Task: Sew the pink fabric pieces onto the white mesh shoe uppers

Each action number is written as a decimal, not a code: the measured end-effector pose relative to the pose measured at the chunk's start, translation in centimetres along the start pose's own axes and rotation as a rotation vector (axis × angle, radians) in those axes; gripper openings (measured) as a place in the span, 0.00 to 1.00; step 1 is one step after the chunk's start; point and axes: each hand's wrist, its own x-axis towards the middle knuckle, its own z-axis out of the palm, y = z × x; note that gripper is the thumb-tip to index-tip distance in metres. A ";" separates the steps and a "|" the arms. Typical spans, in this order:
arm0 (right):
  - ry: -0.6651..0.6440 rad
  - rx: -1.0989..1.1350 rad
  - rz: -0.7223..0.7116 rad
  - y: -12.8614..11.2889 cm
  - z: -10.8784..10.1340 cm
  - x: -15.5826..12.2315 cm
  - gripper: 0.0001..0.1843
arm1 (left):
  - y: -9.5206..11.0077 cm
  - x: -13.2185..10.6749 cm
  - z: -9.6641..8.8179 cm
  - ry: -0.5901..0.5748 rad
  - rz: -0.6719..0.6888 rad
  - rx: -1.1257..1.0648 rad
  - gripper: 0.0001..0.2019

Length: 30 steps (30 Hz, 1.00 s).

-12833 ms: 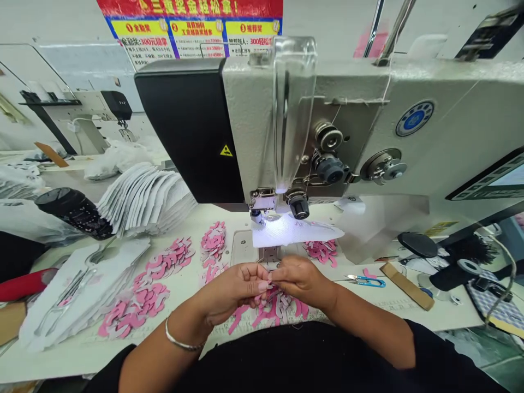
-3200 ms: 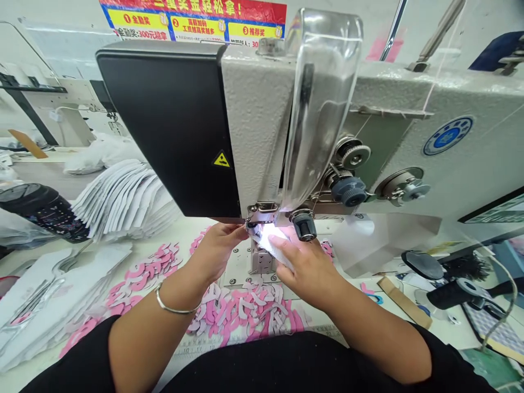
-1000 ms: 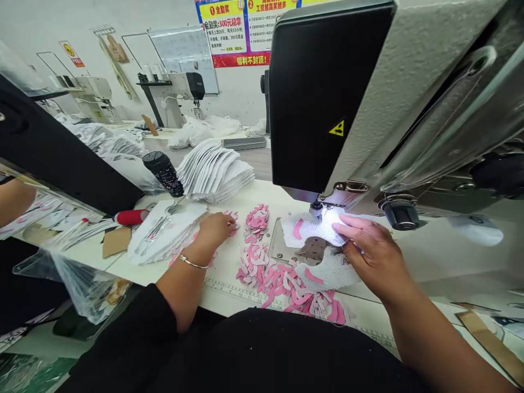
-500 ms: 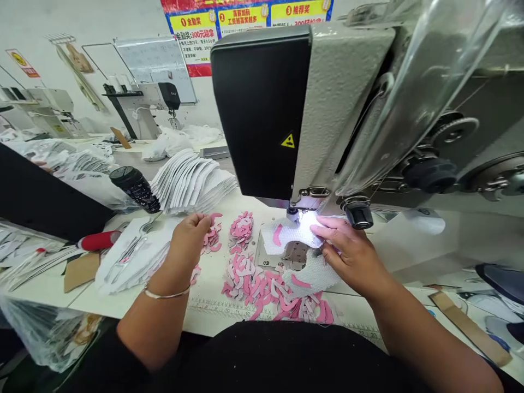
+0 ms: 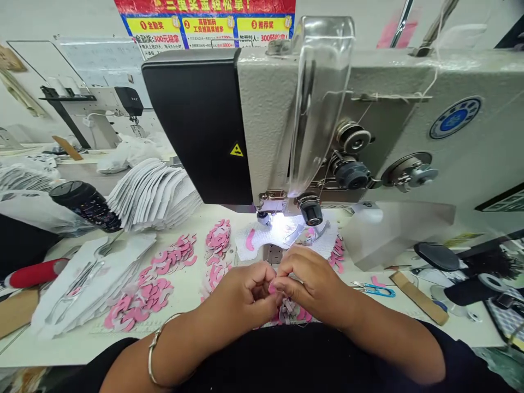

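- The pink piece [image 5: 272,287] pinched between the left hand [image 5: 241,295] and the right hand [image 5: 311,281] is mostly covered by the fingers, so its shape cannot be told.
- The needle is lost in the lamp glare on the white fabric [image 5: 254,243].
- The poster [image 5: 204,24] is cut off by the top edge.
- The sewing machine [image 5: 409,71] is cut off at the right edge.

Fanned stack of white cut pieces [image 5: 153,191] toward the table's far left — dark bottle [image 5: 85,204] lying just beside; blue snips [image 5: 374,289] near the right front edge.
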 end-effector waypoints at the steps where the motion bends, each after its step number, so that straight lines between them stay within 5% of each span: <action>1: 0.013 -0.009 -0.010 0.2 -0.1 0.0 0.13 | 0.4 0.0 -0.3 0.004 -0.008 0.052 0.11; 6: 0.136 -0.215 -0.023 2.5 -1.6 0.0 0.04 | 2.6 0.2 -3.3 0.290 0.072 0.240 0.14; 11: 0.058 -0.397 -0.045 5.0 -1.1 -0.3 0.14 | 2.9 2.7 -4.9 0.492 0.094 0.326 0.14; 17: 0.220 -0.434 -0.162 6.0 0.6 -0.5 0.13 | 1.9 5.6 -4.0 0.519 0.051 0.235 0.12; 21: 0.230 -0.409 -0.218 5.7 0.5 -0.3 0.13 | 1.9 5.8 -4.5 0.405 -0.006 0.278 0.13; 30: 0.185 -0.370 -0.181 5.4 0.6 -0.4 0.15 | 2.6 5.7 -4.7 0.355 -0.042 0.247 0.11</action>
